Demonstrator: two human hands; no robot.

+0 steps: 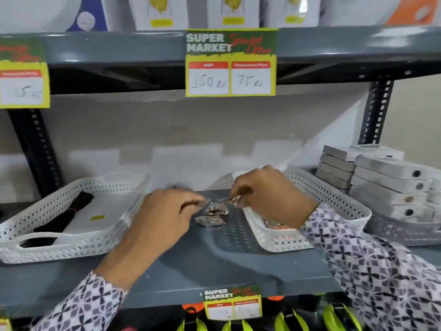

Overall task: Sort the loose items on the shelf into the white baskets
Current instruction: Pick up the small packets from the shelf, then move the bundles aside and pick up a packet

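Right hand [267, 192] pinched on one small crinkly clear packet [236, 200] above the near-left rim of the right white perforated plastic basket [334, 194]. Left hand [167, 211] loosely curled, fingertips (grip unclear) beside two more packets [213, 215] mid grey metal shelf [214, 271]. Slippery film; could slide out short of the rim.
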